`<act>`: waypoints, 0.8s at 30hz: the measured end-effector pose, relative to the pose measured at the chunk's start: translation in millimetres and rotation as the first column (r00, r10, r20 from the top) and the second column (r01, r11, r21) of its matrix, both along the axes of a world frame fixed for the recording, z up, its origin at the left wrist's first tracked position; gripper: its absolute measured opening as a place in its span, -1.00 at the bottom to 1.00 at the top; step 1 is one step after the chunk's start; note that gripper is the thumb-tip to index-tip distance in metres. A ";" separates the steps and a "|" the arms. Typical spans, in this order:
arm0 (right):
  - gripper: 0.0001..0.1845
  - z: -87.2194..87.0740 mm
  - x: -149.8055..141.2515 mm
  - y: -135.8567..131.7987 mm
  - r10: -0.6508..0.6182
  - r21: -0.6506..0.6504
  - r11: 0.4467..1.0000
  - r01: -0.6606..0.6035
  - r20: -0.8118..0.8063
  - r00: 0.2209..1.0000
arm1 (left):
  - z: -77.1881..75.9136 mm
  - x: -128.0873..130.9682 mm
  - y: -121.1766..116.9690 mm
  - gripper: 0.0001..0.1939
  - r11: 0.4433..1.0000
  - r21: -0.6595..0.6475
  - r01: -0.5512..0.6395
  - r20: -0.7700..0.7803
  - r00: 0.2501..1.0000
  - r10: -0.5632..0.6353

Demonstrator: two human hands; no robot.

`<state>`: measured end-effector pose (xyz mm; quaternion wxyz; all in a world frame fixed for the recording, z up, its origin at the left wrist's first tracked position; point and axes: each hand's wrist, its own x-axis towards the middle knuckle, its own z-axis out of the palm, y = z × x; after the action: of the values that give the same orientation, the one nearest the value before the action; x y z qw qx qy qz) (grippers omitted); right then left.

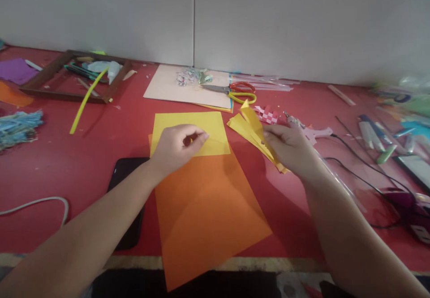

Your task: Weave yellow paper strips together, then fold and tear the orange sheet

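Observation:
My left hand hovers over a yellow sheet of paper, thumb and forefinger pinched together. Whatever may be between those fingertips is too small to make out. Beneath the yellow sheet lies a larger orange sheet, its near corner hanging past the table edge. My right hand is closed on a folded yellow paper strip, held raised at an angle. Under it, more folded yellow strips lie in a loose pile on the red table. A black phone is partly covered by my left forearm.
Scissors with red and yellow handles rest on pale sheets at the back. A pink glue gun with a black cord lies right. A wooden frame stands back left. Pens and a white cable flank the work.

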<state>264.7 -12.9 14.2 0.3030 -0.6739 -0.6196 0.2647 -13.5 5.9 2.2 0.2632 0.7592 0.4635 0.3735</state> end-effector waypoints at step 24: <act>-0.46 -36.4 -36.5 -9.5 0.434 0.176 0.808 -0.562 0.467 0.771 | -17.5 -15.6 9.5 -0.20 0.922 0.196 -0.333 -0.733 0.575 0.363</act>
<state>228.2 -22.3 -22.2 0.1864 -0.4671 -0.8594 0.0917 -29.1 15.4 -15.3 -0.0471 0.7434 0.6630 0.0747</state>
